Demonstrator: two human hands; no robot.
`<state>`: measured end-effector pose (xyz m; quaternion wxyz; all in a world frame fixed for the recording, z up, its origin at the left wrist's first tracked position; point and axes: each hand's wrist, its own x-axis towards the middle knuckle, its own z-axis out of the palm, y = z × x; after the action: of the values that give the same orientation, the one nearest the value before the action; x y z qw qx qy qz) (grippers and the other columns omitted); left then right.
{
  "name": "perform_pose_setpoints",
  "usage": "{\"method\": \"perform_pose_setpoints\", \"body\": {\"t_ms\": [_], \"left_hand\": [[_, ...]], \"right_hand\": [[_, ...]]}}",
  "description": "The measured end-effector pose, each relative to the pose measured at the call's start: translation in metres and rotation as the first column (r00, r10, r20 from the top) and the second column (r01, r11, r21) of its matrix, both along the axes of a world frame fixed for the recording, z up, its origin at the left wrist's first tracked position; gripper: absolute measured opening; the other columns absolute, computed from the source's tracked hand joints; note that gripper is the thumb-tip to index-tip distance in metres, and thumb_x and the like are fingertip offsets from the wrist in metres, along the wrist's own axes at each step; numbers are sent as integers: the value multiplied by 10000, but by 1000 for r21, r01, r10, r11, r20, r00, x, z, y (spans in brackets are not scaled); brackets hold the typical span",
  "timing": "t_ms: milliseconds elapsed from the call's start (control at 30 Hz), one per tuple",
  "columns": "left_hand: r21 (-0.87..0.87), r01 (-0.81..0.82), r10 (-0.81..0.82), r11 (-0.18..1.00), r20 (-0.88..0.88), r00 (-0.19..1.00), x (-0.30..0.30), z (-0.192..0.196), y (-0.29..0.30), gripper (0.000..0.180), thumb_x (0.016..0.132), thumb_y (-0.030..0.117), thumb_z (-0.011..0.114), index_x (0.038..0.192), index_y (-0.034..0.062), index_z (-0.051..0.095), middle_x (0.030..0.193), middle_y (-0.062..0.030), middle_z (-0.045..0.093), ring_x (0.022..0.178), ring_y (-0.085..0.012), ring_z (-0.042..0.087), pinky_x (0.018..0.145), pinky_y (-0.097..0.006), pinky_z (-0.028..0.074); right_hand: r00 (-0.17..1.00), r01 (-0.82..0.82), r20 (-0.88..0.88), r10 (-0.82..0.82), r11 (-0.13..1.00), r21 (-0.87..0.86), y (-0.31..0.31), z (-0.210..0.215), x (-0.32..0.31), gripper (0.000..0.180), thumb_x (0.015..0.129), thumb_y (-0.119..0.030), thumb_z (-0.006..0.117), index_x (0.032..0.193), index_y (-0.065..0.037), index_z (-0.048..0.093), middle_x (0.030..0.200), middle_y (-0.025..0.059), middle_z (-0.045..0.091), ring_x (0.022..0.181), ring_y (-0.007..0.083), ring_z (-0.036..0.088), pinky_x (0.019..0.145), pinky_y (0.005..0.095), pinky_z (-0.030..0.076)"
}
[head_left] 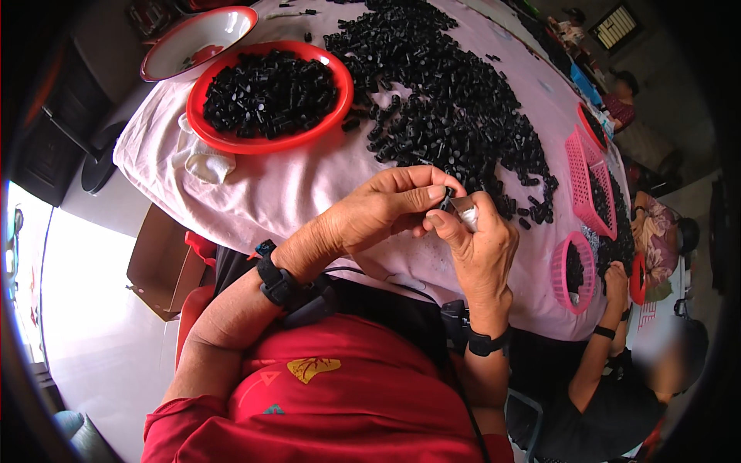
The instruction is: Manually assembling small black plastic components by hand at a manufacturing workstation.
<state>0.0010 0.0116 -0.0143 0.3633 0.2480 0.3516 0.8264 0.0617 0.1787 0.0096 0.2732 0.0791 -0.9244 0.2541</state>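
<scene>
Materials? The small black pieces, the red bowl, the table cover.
Black pieces: likely moulded plastic, dull sheen, uniform shape. Red bowl: probably plastic or enamelled metal, glossy rim; cannot tell which. Table cover: pink woven cloth, matte, draping in folds.

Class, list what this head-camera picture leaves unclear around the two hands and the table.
- Small black plastic part, head view: mostly hidden by the left hand and right hand fingertips pinching it.
- Pink plastic basket: contents hidden by its wall and fisheye rim bending.
- White enamel bowl: cut off by the upper edge.
</scene>
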Motion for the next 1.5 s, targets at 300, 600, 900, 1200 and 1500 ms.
{"method": "perform_pose_setpoints", "body": {"t_ms": [300, 600, 900, 1200, 1500], "left_hand": [[2, -12, 12, 1000, -12, 1000, 0, -1, 0, 302, 963, 260, 571, 1169, 39, 586, 934, 27, 587, 767, -40, 507, 670, -205, 425], [-6, -17, 17, 1000, -8, 1000, -1, -2, 0, 301, 958, 261, 580, 1167, 44, 589, 923, 30, 585, 751, -38, 499, 666, -206, 421], [-1, -12, 12, 1000, -1, 1000, -1, -2, 0, 295, 955, 259, 587, 1165, 53, 593, 905, 32, 591, 742, -39, 498, 662, -210, 418], [-11, -22, 22, 1000, -1, 1000, -1, -2, 0, 284, 952, 255, 592, 1153, 54, 601, 912, 36, 595, 733, -33, 498, 660, -202, 414], [0, -21, 21, 1000, 4, 1000, 0, -3, 1, 279, 952, 253, 592, 1149, 55, 602, 904, 37, 594, 726, -34, 495, 657, -201, 410]], "right_hand": [[1000, -5, 0, 5, 999, -36, 0, -3, -2, 554, 751, -601, 691, 706, -72, 534, 586, 85, 590, 520, 274, 609, 457, 361, 449], [1000, 0, -4, 0, 1000, 2, -1, -2, -2, 550, 751, -597, 690, 705, -69, 539, 584, 91, 594, 515, 277, 612, 451, 361, 451], [1000, 17, -6, -17, 999, 29, -3, 0, -1, 558, 753, -602, 679, 692, -70, 524, 566, 101, 578, 501, 286, 601, 444, 370, 446], [1000, 11, -15, -11, 999, 36, -5, 3, 0, 560, 759, -601, 672, 685, -69, 517, 560, 110, 571, 498, 297, 596, 441, 375, 443], [1000, 21, 5, -22, 998, 53, -3, 2, -1, 564, 770, -607, 659, 678, -68, 520, 550, 113, 569, 494, 308, 595, 440, 377, 444]]}}
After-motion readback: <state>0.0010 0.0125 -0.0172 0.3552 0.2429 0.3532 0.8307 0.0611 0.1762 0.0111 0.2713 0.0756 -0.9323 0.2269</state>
